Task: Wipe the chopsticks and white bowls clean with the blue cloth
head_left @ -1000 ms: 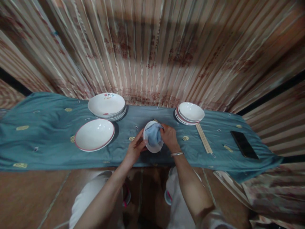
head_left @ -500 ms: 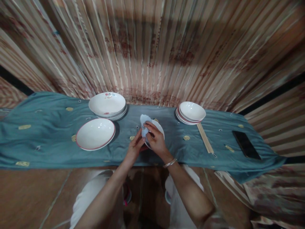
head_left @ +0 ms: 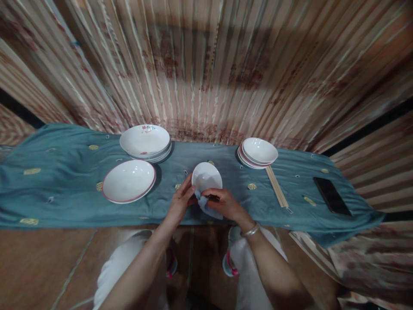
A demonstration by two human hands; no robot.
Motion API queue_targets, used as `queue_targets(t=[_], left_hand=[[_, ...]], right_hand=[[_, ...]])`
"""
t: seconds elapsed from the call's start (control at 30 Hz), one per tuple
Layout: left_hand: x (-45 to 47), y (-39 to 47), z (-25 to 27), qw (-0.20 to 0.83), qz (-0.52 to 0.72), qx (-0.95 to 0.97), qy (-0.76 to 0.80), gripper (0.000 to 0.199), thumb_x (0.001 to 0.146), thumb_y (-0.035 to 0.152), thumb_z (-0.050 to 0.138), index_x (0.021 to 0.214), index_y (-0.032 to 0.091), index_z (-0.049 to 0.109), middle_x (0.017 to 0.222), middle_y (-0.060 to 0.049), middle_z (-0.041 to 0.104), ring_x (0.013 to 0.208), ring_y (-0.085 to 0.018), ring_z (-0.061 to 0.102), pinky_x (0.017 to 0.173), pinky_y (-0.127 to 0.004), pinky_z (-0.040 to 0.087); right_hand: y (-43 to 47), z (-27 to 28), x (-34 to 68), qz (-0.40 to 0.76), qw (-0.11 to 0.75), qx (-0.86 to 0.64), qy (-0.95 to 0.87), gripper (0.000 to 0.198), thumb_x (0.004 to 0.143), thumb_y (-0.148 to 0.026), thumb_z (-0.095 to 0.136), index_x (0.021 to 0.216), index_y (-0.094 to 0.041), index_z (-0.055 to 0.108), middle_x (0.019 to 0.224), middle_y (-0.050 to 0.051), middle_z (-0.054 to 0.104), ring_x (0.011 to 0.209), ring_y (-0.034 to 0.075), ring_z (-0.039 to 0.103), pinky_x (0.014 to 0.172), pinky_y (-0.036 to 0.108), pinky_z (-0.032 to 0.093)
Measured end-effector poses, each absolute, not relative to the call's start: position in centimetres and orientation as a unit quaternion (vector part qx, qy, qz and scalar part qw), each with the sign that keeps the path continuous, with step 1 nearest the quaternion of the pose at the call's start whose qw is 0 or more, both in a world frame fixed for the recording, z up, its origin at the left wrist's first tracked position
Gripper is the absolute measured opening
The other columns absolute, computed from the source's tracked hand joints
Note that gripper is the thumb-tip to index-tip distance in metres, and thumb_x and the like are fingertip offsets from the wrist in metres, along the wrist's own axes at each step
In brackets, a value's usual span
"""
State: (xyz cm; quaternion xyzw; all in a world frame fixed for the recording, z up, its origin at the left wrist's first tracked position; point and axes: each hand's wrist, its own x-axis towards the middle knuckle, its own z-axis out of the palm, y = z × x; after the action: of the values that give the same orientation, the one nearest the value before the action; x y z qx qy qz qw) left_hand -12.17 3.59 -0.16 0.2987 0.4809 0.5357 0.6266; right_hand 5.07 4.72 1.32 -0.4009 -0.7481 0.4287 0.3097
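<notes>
A small white bowl [head_left: 207,175] is tilted with its inside facing me, near the front middle of the table. My left hand [head_left: 182,198] grips its left side, the fingers along the rim and partly hidden beneath. In my right hand [head_left: 225,203] a light blue cloth [head_left: 206,206] is pinched at the bowl's near rim, part of it hanging down in front. Left of my hands lies a wide white bowl with a red rim [head_left: 129,181]. Behind that one stands a stack of white plates with a flower pattern [head_left: 145,141].
A stack of small bowls [head_left: 260,150] stands at the back right, with chopsticks [head_left: 276,187] in front of it. A black phone [head_left: 331,196] lies at the right. Creased green cloth [head_left: 64,189] covers the table, and a pleated curtain [head_left: 200,77] hangs behind.
My right hand has moved with the cloth from the bowl's far left edge down to its near rim, uncovering the bowl's inside. The left hand keeps hold in nearly the same place.
</notes>
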Motion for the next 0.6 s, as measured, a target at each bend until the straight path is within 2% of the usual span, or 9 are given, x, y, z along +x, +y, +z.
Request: queue_targets(t=[0.13, 0.2, 0.3, 0.4, 0.47, 0.6], left_hand=[[-12.1, 3.6, 0.2, 0.628, 0.533, 0.309, 0.475, 0.074, 0.064, 0.044, 0.079, 0.133, 0.026, 0.056, 0.13, -0.009, 0.061, 0.106, -0.029, 0.061, 0.067, -0.03, 0.058], [-12.1, 3.6, 0.3, 0.63, 0.53, 0.313, 0.474, 0.074, 0.064, 0.044, 0.079, 0.132, 0.026, 0.057, 0.13, -0.01, 0.061, 0.107, -0.03, 0.061, 0.069, -0.032, 0.058], [-12.1, 3.5, 0.5, 0.629, 0.524, 0.322, 0.475, 0.073, 0.063, 0.045, 0.08, 0.13, 0.025, 0.059, 0.129, -0.01, 0.061, 0.108, -0.031, 0.061, 0.074, -0.036, 0.059], [-12.0, 3.5, 0.7, 0.625, 0.524, 0.335, 0.473, 0.072, 0.064, 0.045, 0.079, 0.13, 0.025, 0.059, 0.132, -0.009, 0.059, 0.11, -0.031, 0.06, 0.079, -0.041, 0.058], [-12.0, 3.5, 0.8, 0.624, 0.521, 0.341, 0.472, 0.071, 0.065, 0.045, 0.078, 0.13, 0.026, 0.059, 0.132, -0.009, 0.059, 0.112, -0.031, 0.059, 0.082, -0.042, 0.057], [-12.0, 3.5, 0.7, 0.624, 0.523, 0.338, 0.472, 0.071, 0.065, 0.044, 0.078, 0.13, 0.026, 0.059, 0.129, -0.008, 0.062, 0.112, -0.031, 0.059, 0.082, -0.042, 0.057]], right_hand=[[5.1, 1.1, 6.9, 0.365, 0.211, -0.424, -0.802, 0.016, 0.079, -0.016, 0.057, 0.087, -0.018, 0.071, 0.083, 0.002, 0.072, 0.077, 0.017, 0.065, 0.071, 0.027, 0.047], [5.5, 0.7, 7.4, 0.3, 0.175, -0.458, -0.818, 0.016, 0.08, -0.014, 0.055, 0.087, -0.018, 0.07, 0.085, 0.004, 0.071, 0.081, 0.019, 0.065, 0.074, 0.028, 0.047], [6.4, 0.0, 7.2, 0.184, 0.168, -0.527, -0.812, 0.016, 0.081, -0.011, 0.053, 0.088, -0.017, 0.066, 0.093, 0.009, 0.069, 0.09, 0.021, 0.064, 0.084, 0.031, 0.048], [7.6, -0.5, 6.2, 0.129, 0.201, -0.562, -0.792, 0.018, 0.086, -0.012, 0.047, 0.089, -0.017, 0.064, 0.098, 0.012, 0.067, 0.096, 0.022, 0.062, 0.09, 0.033, 0.047], [8.4, -0.7, 5.4, 0.127, 0.258, -0.56, -0.777, 0.02, 0.088, -0.014, 0.045, 0.094, -0.017, 0.064, 0.106, 0.013, 0.066, 0.103, 0.022, 0.06, 0.096, 0.035, 0.046], [9.3, -1.1, 3.9, 0.215, 0.376, -0.498, -0.751, 0.03, 0.088, -0.017, 0.047, 0.113, -0.018, 0.062, 0.125, 0.011, 0.062, 0.119, 0.02, 0.055, 0.107, 0.036, 0.038]])
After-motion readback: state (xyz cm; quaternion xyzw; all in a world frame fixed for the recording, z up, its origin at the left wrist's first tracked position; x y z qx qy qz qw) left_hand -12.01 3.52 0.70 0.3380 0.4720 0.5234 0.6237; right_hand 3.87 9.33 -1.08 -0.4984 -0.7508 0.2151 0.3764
